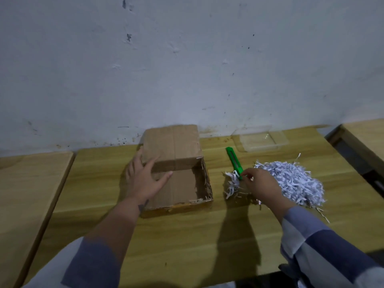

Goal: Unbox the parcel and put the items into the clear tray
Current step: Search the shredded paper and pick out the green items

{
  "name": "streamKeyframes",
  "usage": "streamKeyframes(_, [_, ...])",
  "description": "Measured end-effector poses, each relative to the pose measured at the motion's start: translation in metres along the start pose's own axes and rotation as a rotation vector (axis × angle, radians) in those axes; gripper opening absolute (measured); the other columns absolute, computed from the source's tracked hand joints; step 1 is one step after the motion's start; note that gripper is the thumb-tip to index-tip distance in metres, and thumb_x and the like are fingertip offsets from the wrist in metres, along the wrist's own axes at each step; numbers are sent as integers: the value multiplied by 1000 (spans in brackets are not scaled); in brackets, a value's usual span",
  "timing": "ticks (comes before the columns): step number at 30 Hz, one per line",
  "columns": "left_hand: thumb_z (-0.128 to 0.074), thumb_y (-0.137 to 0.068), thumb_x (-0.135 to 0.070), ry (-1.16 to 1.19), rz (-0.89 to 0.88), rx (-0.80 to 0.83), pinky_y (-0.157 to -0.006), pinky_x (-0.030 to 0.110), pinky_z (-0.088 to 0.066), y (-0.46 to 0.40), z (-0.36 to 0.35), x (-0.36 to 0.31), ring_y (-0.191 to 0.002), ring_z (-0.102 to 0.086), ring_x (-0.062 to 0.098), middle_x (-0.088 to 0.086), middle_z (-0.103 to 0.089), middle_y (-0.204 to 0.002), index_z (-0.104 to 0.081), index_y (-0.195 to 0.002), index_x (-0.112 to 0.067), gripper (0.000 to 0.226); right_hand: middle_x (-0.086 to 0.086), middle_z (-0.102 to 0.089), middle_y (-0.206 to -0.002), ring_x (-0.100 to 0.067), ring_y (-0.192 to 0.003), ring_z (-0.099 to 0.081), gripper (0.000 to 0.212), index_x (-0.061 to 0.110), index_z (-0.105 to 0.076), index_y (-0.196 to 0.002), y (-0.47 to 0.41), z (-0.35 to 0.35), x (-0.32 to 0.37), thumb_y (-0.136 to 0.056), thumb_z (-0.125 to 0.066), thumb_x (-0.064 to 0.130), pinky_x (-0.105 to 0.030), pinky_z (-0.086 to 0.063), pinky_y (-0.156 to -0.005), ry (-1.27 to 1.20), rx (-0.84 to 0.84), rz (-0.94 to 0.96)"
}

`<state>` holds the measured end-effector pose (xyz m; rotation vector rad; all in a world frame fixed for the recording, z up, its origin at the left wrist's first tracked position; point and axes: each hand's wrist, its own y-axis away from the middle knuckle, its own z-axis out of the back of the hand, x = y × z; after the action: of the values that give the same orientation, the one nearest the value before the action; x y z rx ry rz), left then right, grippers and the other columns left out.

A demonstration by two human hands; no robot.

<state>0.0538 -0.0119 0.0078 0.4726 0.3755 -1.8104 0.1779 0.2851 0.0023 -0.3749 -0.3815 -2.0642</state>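
Observation:
The open cardboard box sits mid-table, its flap folded back toward the wall, and its inside looks bare. My left hand lies flat over the box's left wall with fingers spread. My right hand hovers right of the box, its fingertips pinched beside the near end of a green box cutter. They touch a small clump of shredded paper. Whether the fingers grip anything is unclear. A big heap of shredded paper lies just right of that hand. The clear tray stands at the back right.
The wooden table meets a white wall at the back. A second table adjoins on the left and another on the right, across a dark gap. Small shiny bits show under my right wrist.

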Motion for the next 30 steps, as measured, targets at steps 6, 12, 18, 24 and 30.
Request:
streamKeyframes(6, [-61, -88, -40, 79, -293, 21, -111, 47, -25, -24, -26, -90, -139, -23, 20, -4, -34, -148, -57, -124, -33, 37, -11, -72, -97, -31, -91, -64, 20, 14, -73, -99, 3, 24, -48, -86, -58, 11, -35, -50, -76, -11, -154, 35])
streamKeyframes(12, [-60, -91, -23, 184, -518, 273, -105, 31, -32, -22, -96, -183, -129, -39, 16, -3, -49, -132, -62, -119, -26, 28, -10, -67, -89, -36, -87, -56, 15, 16, -73, -87, -4, 50, -110, -79, -63, 9, -41, -48, -75, 65, -315, 67])
streamKeyframes(18, [-55, -93, -37, 89, -629, 398, -107, 38, -34, 8, -166, -249, -129, -39, 16, -6, -49, -136, -58, -126, -29, 33, -4, -64, -100, -32, -94, -56, 15, 26, -69, -89, 0, 41, -151, -75, -62, 25, -43, -50, -78, 19, -194, 89])
streamKeyframes(24, [-51, -91, -50, -156, -588, 307, -101, 36, -33, 20, -206, -246, -126, -44, 15, -11, -46, -134, -53, -121, -35, 34, -10, -61, -102, -32, -96, -54, 16, 17, -70, -89, -7, 44, -195, -74, -71, 14, -27, -37, -84, -73, -102, 198])
streamKeyframes(30, [-43, -83, -46, -40, -534, 137, -104, 41, -32, 36, -201, -212, -125, -48, 16, -10, -55, -125, -61, -106, -30, 33, -11, -58, -98, -32, -92, -57, 13, 13, -69, -88, -11, 61, -235, -77, -68, 7, -22, -36, -76, -148, -148, 132])
